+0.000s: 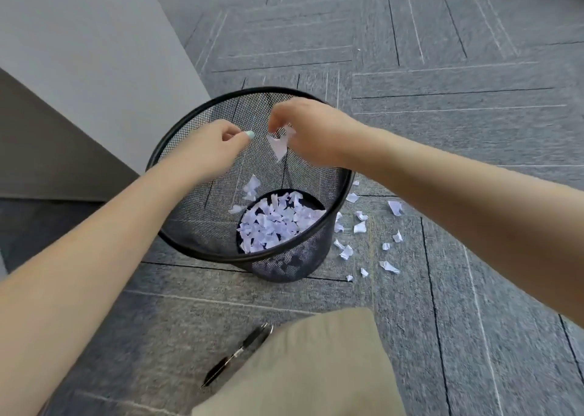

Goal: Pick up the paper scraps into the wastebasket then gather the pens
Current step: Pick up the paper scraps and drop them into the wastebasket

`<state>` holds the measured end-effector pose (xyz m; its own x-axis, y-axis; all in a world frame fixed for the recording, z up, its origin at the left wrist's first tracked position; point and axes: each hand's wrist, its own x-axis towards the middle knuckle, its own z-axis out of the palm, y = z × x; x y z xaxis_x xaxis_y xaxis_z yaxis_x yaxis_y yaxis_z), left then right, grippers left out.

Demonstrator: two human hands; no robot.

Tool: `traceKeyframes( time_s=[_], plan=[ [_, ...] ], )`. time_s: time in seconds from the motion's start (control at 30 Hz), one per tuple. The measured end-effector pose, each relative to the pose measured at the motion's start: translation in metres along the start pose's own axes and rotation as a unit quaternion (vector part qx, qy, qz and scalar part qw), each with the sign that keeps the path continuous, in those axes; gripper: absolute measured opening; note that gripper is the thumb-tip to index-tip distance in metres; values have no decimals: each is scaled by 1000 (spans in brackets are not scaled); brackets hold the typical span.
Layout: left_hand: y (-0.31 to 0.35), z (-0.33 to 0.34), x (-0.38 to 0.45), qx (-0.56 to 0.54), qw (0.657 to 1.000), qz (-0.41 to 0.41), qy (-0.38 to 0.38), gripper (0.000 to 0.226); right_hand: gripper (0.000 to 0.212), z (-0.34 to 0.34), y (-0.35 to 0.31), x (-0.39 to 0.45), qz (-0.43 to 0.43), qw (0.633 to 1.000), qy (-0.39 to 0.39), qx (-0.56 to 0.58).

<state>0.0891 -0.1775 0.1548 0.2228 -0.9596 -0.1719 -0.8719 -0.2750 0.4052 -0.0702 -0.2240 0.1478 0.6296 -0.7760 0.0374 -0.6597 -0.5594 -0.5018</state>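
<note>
- Both hands are hovering over the open mouth of the black mesh wastebasket (189,194), which is standing on the grey carpeted floor (474,289).
- The right hand (311,131) is curling its fingers downward around white paper scraps (279,143), which are hanging from the fingertips above the basket.
- The left hand (215,143) is closing loosely, thumb meeting the fingers; whether it is pinching anything cannot be told.
- Two loose scraps (251,188) are showing against the inner mesh wall, either falling or clinging there.
- A heap of scraps (275,222) is lying on the basket's bottom.
- More scraps (363,235) are lying scattered on the floor just beside the basket's right side.
- A black pen (237,354) is lying on the floor near the bottom edge, partly hidden behind the person's beige-clad knee (309,368).
- A pale grey panel (94,52) is standing at the upper left, behind the basket.
</note>
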Motion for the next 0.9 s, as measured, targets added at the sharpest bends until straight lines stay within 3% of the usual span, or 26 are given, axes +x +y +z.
traceKeyframes(
  time_s=[0.17, 0.27, 0.37, 0.43, 0.5, 0.67, 0.8, 0.9],
  plan=[
    [11, 1, -5, -40, 996, 49, 65, 24, 14, -7, 11, -15, -18, 998, 49, 16],
    [28, 5, -6, -52, 986, 93, 132, 18, 18, -7, 25, -30, -28, 992, 121, 38],
    [42, 12, 1, 91, 992, 61, 65, 29, 17, -4, 49, -52, 30, 970, 203, 131],
    [43, 15, 5, 254, 967, 6, -24, 45, 10, 0, 72, -69, 87, 952, 231, 183],
    [41, 18, 6, 307, 950, -14, -58, 52, 10, 4, 96, -84, 137, 936, 246, 211],
    [59, 21, -3, 137, 987, 50, 60, 36, 13, 9, 150, -116, 217, 907, 245, 263],
    [116, 34, -28, 8, 953, 224, 204, 32, 14, 26, 191, -137, 287, 897, 205, 266],
    [157, 75, -35, -46, 933, 315, 168, 30, 15, 39, 224, -158, 349, 882, 188, 253]
  ],
)
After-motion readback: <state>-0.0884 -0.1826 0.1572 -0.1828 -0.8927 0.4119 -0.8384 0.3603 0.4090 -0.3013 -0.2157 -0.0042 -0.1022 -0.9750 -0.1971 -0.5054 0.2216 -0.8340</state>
